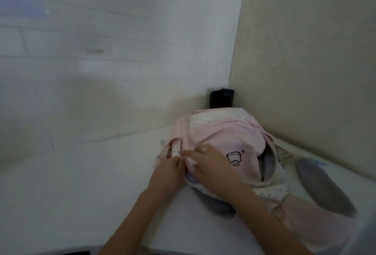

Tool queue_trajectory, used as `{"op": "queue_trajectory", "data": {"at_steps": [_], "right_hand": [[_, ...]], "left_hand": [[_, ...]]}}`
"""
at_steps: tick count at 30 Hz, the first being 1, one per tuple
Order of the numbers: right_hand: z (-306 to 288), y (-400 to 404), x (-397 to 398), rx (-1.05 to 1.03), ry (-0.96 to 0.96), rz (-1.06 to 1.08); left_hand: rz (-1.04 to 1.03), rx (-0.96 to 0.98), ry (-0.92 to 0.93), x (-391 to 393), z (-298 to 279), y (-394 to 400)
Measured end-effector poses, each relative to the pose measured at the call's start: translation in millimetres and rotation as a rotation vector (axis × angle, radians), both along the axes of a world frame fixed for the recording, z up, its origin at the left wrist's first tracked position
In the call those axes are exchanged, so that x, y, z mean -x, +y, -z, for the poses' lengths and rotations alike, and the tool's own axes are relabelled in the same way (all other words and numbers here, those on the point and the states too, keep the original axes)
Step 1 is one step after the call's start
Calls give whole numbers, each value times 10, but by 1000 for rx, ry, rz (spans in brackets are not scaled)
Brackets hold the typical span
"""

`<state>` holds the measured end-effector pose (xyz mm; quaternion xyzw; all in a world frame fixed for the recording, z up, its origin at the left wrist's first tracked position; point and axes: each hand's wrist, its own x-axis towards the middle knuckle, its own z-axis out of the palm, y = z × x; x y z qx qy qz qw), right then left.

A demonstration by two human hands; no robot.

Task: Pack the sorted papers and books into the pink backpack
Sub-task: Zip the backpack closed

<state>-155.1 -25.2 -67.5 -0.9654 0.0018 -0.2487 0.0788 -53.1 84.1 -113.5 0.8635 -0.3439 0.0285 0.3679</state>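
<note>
The pink backpack lies on a white table in the corner, with dotted white panels and a small black drawing on its front. Its opening gapes on the right side, showing grey lining. My left hand pinches the bag's left edge near a dotted strap. My right hand lies across the front of the bag, its fingers curled onto the fabric beside the left hand. No papers or books are visible.
A black object stands behind the bag in the corner. Grey padded shoulder straps trail off to the right. White brick wall at the back, beige wall on the right.
</note>
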Motion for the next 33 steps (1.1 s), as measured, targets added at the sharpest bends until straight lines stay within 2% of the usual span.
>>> {"op": "queue_trajectory", "data": {"at_steps": [2, 3, 5, 8, 9, 13, 19, 24, 27, 30, 33], "right_hand": [[86, 155, -126, -309, 168, -90], [123, 166, -196, -422, 164, -83], [141, 154, -272, -501, 108, -33], [103, 123, -262, -497, 87, 54], [82, 112, -242, -504, 81, 68], [43, 108, -152, -478, 33, 76], [-96, 115, 99, -459, -11, 67], [-179, -58, 645, -359, -52, 61], [-176, -463, 837, -451, -132, 243], [-115, -591, 748, -407, -12, 323], [13, -513, 562, -194, 58, 365]], "left_hand": [[40, 36, -35, 45, -43, 72], [60, 30, -62, 69, -76, 110], [113, 41, -70, 99, -134, 182], [150, 268, 49, 57, -229, 260], [153, 290, 36, 3, -246, 259], [224, 11, -327, -209, -200, 52], [183, -21, -562, -221, -291, -67], [16, -67, -506, -506, -360, 84], [2, -134, -516, -499, -435, 52], [-13, -160, -491, -335, -453, -35], [184, -60, -540, 49, -562, -143]]}}
